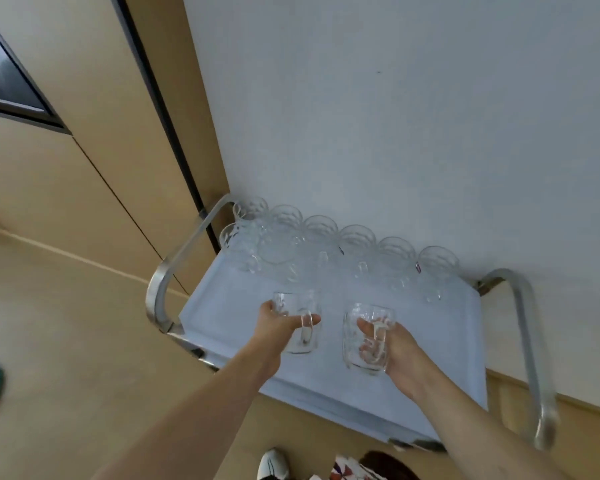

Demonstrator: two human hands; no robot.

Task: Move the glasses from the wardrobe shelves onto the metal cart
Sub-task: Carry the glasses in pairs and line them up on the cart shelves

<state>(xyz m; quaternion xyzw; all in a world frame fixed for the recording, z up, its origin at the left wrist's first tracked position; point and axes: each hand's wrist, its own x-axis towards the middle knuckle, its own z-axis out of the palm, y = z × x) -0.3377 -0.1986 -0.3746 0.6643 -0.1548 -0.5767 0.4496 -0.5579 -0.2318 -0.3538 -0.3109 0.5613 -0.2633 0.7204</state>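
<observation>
My left hand (278,323) holds a glass mug (297,322) and my right hand (400,348) holds another mug (366,337), both over the near part of the metal cart (222,306). More glasses (357,244) stand along its far edge.

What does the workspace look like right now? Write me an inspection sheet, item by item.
Surface: metal cart top, pale, against a white wall; curved handle rails at both ends.
Job's things: clear handled glasses stand along the cart's wall side, bunched at the left end; two more in hand.
Clutter: nothing seen on the cart.
Grippers: left hand holds a glass over the cart; right hand holds another glass, fingers through its handle.
Cables: nothing seen.
Surroundings: beige panels at left, shoe below.
</observation>
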